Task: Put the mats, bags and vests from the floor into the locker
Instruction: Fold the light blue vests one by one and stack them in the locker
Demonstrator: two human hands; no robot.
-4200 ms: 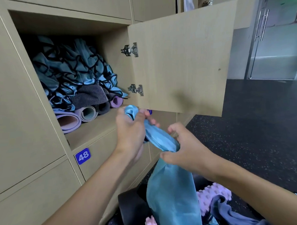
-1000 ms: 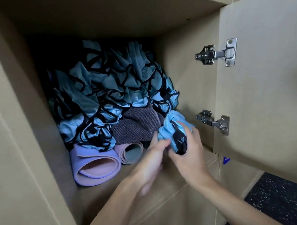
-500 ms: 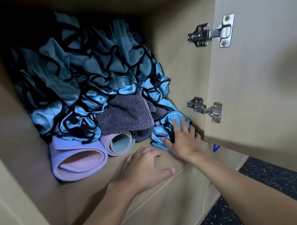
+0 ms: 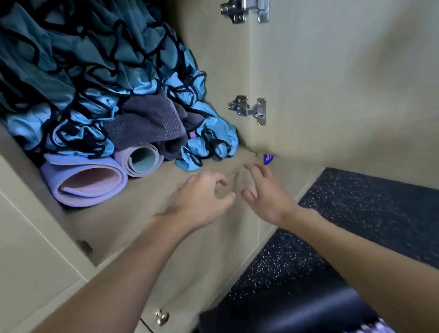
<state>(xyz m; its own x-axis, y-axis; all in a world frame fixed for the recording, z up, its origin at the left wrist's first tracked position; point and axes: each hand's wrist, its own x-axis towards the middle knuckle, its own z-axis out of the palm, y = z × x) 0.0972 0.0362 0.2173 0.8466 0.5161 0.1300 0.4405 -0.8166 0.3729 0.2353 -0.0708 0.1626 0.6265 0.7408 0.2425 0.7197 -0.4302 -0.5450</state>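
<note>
- Head view, upper left of the frame: heap of blue vests point(image 4: 84, 79) with black edging, piled high against the back of the locker point(image 4: 120, 221); loose and crumpled, likely to slump forward if disturbed.
- Left of centre, on the locker shelf: large lilac rolled mat point(image 4: 85, 182), open end facing out; a smaller rolled mat point(image 4: 142, 161) touching it on its right; a grey towel-like cloth point(image 4: 148, 121) lying over the smaller roll and under the heap.
- Centre: a single balled blue vest point(image 4: 210, 144) at the front right foot of the heap, near the locker side wall, resting on the shelf and touched by neither hand.
- Centre, lower: left hand point(image 4: 202, 199), fingers loosely curled, empty, over the bare front of the shelf.
- Right of centre: right hand point(image 4: 267, 194), fingers spread, empty, just beside the left hand and short of the balled vest.
- Right: open locker door point(image 4: 347, 72) on two metal hinges point(image 4: 251, 109).
- Lower right: dark speckled floor point(image 4: 366, 210); a black padded item point(image 4: 282, 314) and a blurred lilac item at the bottom edge, seemingly among what remains to be stowed.
- Handling note, as judgement: draw both hands straight back and clear of the heap, then take the next floor item; roll or ball it tight and seat it low on the bare shelf front, so the door can shut.
</note>
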